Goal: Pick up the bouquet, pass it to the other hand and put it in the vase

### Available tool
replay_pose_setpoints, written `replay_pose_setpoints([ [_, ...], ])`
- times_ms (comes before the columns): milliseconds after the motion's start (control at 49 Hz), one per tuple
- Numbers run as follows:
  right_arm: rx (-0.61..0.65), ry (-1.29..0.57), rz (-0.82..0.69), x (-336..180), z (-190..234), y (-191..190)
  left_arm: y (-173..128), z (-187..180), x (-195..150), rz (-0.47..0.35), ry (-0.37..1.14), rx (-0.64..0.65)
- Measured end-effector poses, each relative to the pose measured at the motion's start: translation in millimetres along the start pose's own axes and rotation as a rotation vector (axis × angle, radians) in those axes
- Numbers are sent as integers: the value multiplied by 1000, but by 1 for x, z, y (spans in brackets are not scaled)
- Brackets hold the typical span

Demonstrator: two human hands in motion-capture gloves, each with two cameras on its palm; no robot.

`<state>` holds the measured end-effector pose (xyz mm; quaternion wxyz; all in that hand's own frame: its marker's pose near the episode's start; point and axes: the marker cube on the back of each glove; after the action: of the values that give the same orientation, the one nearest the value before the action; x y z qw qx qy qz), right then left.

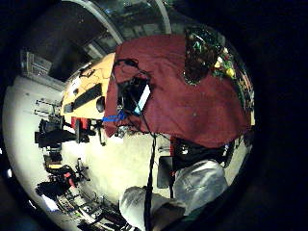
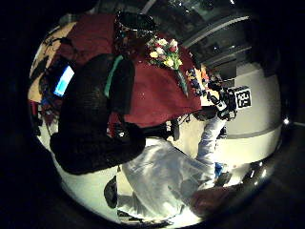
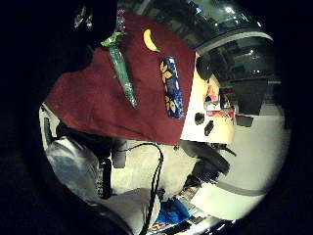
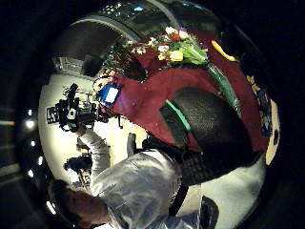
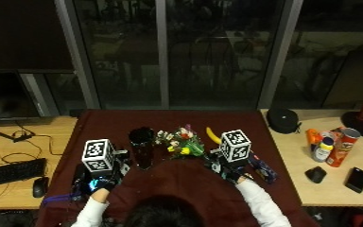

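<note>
The bouquet (image 5: 181,144) lies on the dark red cloth (image 5: 181,179), its mixed flowers beside the dark vase (image 5: 142,147) and its green wrapped stem (image 3: 122,73) flat on the cloth. The vase stands upright left of the flowers, also seen in the left palm views (image 1: 199,53) (image 2: 133,24). My right hand (image 5: 232,172) hovers just right of the stem, apart from it, with nothing in it. My left hand (image 5: 99,182) hovers near the cloth's left edge, left of the vase, holding nothing. The flowers (image 2: 164,52) (image 4: 178,50) show in both thumb side views.
A banana (image 5: 213,135) lies behind the bouquet and a blue patterned box (image 5: 262,170) lies right of my right hand. A device with a lit screen (image 1: 137,96) sits at the cloth's left edge. Keyboard (image 5: 8,172), cans (image 5: 342,146) and phone (image 5: 356,179) lie on side tables.
</note>
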<state>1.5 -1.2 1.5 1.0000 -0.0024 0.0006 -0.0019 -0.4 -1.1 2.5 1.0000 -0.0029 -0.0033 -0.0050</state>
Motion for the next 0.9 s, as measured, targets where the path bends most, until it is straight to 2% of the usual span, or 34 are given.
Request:
replay_pose_setpoints([
  [184,11,-33,2,7,3,-3,-2,7,7,-15,-2,-13],
  [367,16,-65,27,16,1,-9,-11,15,17,23,20,-26],
  [490,26,-85,63,21,-6,-13,-17,11,29,61,66,-1],
  [653,16,-100,131,31,-23,-17,-25,6,62,141,95,39],
  [898,-44,-118,258,50,-36,-35,-22,8,103,256,111,81],
])
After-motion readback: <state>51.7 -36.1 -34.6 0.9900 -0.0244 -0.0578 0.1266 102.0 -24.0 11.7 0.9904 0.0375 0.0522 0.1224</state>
